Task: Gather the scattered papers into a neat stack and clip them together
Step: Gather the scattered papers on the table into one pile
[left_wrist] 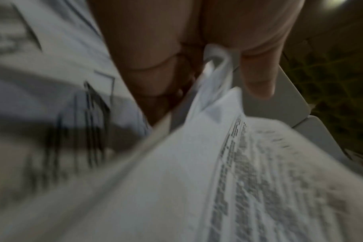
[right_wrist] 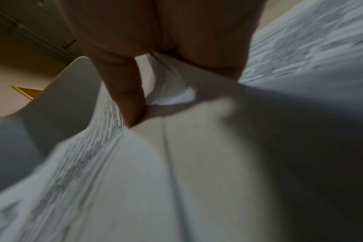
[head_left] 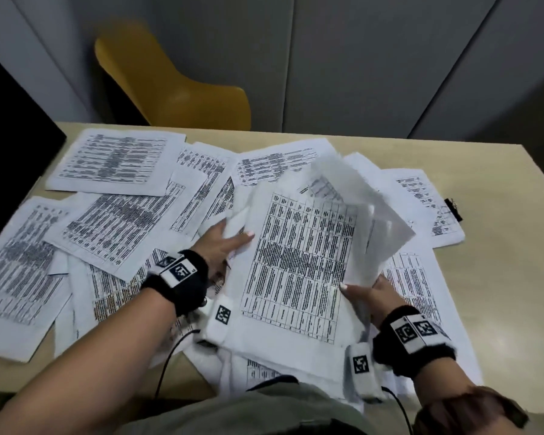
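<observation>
Printed sheets lie scattered over the beige table (head_left: 500,277). In the middle I hold a loose bundle of papers (head_left: 299,262), slightly raised. My left hand (head_left: 223,246) grips its left edge, thumb on top, fingers underneath. My right hand (head_left: 371,293) grips the lower right edge, thumb on top; one sheet (head_left: 368,202) curls up there. The left wrist view shows the thumb (left_wrist: 259,78) on the paper edge (left_wrist: 213,104), blurred. In the right wrist view a thumb (right_wrist: 126,98) presses the papers (right_wrist: 155,180). A black binder clip (head_left: 453,208) lies at the far right, beside a sheet.
More sheets (head_left: 113,161) spread over the table's left and back. A yellow chair (head_left: 170,80) stands behind the table. A dark screen (head_left: 10,146) is at the far left. Bare table (head_left: 515,309) shows on the right. Cables (head_left: 167,362) hang from my wristbands.
</observation>
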`<action>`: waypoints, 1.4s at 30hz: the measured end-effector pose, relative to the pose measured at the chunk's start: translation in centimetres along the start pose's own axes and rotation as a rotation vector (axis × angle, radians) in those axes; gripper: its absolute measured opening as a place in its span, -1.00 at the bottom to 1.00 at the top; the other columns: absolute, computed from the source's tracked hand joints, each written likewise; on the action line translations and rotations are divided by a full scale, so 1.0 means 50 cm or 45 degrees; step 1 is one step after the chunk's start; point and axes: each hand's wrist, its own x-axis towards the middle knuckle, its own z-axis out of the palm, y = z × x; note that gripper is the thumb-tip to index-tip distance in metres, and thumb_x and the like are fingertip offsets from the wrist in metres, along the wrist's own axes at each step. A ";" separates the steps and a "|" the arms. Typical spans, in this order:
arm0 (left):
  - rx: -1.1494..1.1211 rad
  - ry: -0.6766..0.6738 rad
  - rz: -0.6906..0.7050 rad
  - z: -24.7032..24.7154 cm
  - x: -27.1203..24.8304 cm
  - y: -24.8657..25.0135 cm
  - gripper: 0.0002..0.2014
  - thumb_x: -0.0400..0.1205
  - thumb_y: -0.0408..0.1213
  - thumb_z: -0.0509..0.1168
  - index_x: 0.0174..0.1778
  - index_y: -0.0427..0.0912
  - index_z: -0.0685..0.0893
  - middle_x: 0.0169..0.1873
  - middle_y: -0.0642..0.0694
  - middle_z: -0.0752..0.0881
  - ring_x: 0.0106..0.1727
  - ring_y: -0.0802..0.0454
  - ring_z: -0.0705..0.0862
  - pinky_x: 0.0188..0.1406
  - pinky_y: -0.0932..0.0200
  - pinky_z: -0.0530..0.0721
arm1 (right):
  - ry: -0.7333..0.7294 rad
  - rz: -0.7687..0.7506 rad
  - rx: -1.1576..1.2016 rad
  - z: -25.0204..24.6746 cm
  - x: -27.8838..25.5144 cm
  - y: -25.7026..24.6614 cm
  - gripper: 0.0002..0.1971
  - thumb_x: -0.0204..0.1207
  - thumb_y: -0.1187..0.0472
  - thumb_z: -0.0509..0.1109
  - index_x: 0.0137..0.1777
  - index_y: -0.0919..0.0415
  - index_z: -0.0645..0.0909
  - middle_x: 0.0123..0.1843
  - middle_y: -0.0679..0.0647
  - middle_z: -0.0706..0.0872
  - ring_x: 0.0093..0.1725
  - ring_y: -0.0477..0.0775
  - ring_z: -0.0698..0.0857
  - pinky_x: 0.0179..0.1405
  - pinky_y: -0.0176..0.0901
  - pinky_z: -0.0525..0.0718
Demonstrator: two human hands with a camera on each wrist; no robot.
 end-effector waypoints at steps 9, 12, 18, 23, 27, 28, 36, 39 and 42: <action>0.448 0.651 0.068 -0.259 0.058 0.009 -0.64 0.59 -0.40 0.31 0.32 -0.19 0.55 0.18 -0.17 0.65 0.12 -0.13 0.63 0.11 0.00 0.62 | 0.128 -0.065 0.095 0.107 0.058 -0.072 -0.70 0.39 0.50 0.41 0.10 0.40 0.47 -0.66 0.06 0.65 -0.77 -0.10 0.54 -0.75 -0.42 0.50; 0.943 0.682 0.048 -0.325 0.104 0.008 -0.53 0.58 -0.28 0.34 0.43 -0.17 0.48 0.32 -0.30 0.58 0.20 -0.20 0.59 0.26 -0.04 0.55 | 0.195 -0.044 0.045 0.139 0.082 -0.067 -0.67 0.39 0.48 0.43 0.13 0.39 0.48 -0.23 0.27 0.68 -0.52 0.08 0.63 -0.74 -0.45 0.51; 1.482 0.405 -0.188 -0.357 0.194 0.013 -0.29 0.64 0.16 0.07 0.64 0.13 -0.11 0.67 -0.17 -0.18 0.64 -0.38 -0.21 0.59 -0.37 -0.06 | 0.264 0.005 -0.121 0.165 0.129 -0.031 -0.60 0.31 0.36 0.55 0.11 0.48 0.56 -0.32 0.24 0.72 -0.33 0.17 0.66 -0.37 -0.19 0.62; 1.585 0.129 -0.254 -0.335 0.177 -0.010 -0.33 0.62 0.28 -0.10 0.61 0.26 -0.21 0.64 -0.04 -0.32 0.62 -0.36 -0.33 0.54 -0.47 -0.19 | 0.249 0.037 -0.150 0.149 0.146 -0.025 -0.63 0.25 0.33 0.59 0.01 0.49 0.60 -0.59 0.10 0.72 -0.36 0.18 0.64 -0.27 -0.07 0.57; 1.771 0.055 -0.035 -0.310 0.081 -0.074 -0.35 0.62 0.27 -0.10 0.57 0.34 -0.25 0.62 -0.03 -0.34 0.62 -0.26 -0.34 0.50 -0.32 -0.28 | 0.234 0.031 -0.125 0.144 0.148 -0.019 -0.64 0.24 0.36 0.58 -0.02 0.52 0.61 -0.71 0.02 0.67 -0.46 0.14 0.65 -0.33 -0.13 0.59; 1.799 0.011 -0.008 -0.309 0.056 -0.093 -0.36 0.61 0.28 -0.12 0.56 0.35 -0.26 0.60 -0.03 -0.37 0.61 -0.25 -0.37 0.47 -0.28 -0.33 | 0.224 0.031 -0.107 0.143 0.145 -0.020 -0.63 0.24 0.36 0.58 -0.01 0.53 0.61 -0.72 0.03 0.65 -0.55 0.11 0.64 -0.44 -0.20 0.59; 1.067 0.165 0.179 -0.335 -0.055 -0.107 -0.71 0.59 -0.01 0.25 0.24 0.28 0.51 0.52 -0.01 0.38 0.58 -0.10 0.26 0.53 -0.16 0.22 | 0.055 0.146 -0.007 0.126 0.133 -0.036 -0.58 0.44 0.33 0.40 -0.58 0.23 0.32 -0.82 0.01 0.26 -0.86 -0.08 0.16 -0.78 -0.52 0.13; 0.906 0.838 0.057 -0.390 -0.001 -0.099 -0.42 0.56 -0.05 0.33 0.49 0.10 0.31 0.52 -0.20 0.37 0.54 -0.28 0.31 0.48 -0.30 0.33 | 0.046 0.130 -0.024 0.121 0.148 -0.026 -0.59 0.41 0.35 0.42 -0.59 0.22 0.33 -0.83 0.01 0.29 -0.86 -0.07 0.18 -0.77 -0.50 0.10; 0.962 0.891 -0.464 -0.433 0.040 -0.090 -0.14 0.54 0.28 0.15 0.64 0.03 -0.11 0.67 -0.20 -0.07 0.65 -0.33 -0.16 0.55 -0.44 0.00 | 0.069 0.052 -0.039 0.126 0.144 -0.027 -0.76 0.39 0.42 0.42 -0.42 0.32 0.44 -0.83 0.02 0.41 -0.86 -0.04 0.34 -0.78 -0.50 0.26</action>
